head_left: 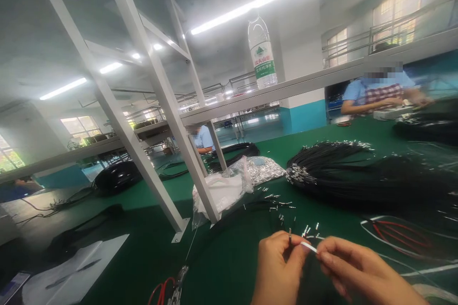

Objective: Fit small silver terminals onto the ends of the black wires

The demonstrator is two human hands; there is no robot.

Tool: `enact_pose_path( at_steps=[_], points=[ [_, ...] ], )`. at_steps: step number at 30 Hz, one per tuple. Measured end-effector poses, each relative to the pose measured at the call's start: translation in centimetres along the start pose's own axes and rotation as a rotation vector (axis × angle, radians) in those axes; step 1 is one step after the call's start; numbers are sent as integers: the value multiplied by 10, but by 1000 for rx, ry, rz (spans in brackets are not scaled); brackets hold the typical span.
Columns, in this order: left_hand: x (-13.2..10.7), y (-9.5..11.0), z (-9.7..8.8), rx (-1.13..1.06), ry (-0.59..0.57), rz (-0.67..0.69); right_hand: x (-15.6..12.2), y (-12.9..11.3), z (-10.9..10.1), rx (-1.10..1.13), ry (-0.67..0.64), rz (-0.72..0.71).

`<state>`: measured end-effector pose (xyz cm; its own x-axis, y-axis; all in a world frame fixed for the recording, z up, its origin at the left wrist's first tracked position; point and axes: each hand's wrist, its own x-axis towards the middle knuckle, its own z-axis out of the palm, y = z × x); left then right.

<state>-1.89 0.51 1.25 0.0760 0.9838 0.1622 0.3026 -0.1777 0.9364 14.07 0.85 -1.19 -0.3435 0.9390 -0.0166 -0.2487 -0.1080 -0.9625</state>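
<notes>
Near the bottom right, my left hand (278, 267) and my right hand (358, 267) face each other above the green table. A short, thin white tube-like piece (309, 247) spans the gap between them, its ends pinched by my fingertips. A small metal terminal (290, 235) pokes up at my left fingers; what it joins to is hidden. Just beyond the hands, several black wires with silver terminals (281, 219) lie on the table. Farther back sits a large bundle of black cables (332, 181) with bright metal ends.
A grey metal frame (161, 81) rises from the green table (229, 267), its shelf bearing a water bottle (263, 55). Clear bags (222, 190) hold small parts. Red wires (400, 236) are at right, papers (75, 271) at left. A co-worker (382, 90) sits across the table.
</notes>
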Motion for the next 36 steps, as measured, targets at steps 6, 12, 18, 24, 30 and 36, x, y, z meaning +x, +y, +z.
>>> enact_pose_path(
  at_steps=[6,12,18,24,30,36],
  points=[
    [-2,5,-3,18,-103,-166,5,6,-14,-449,-17,-222],
    [-6,16,-8,-226,-347,-271,3,10,-9,-789,117,-573],
    [0,15,-11,-415,-352,-265,0,11,-5,-746,118,-619],
    [1,5,-9,-268,-156,-223,-5,9,0,-711,118,-449],
    [-4,11,-11,107,-4,-178,-3,-3,-7,-809,-28,-354],
    [-8,15,-16,238,-184,-236,0,-12,-16,-882,-113,-247]
  ],
)
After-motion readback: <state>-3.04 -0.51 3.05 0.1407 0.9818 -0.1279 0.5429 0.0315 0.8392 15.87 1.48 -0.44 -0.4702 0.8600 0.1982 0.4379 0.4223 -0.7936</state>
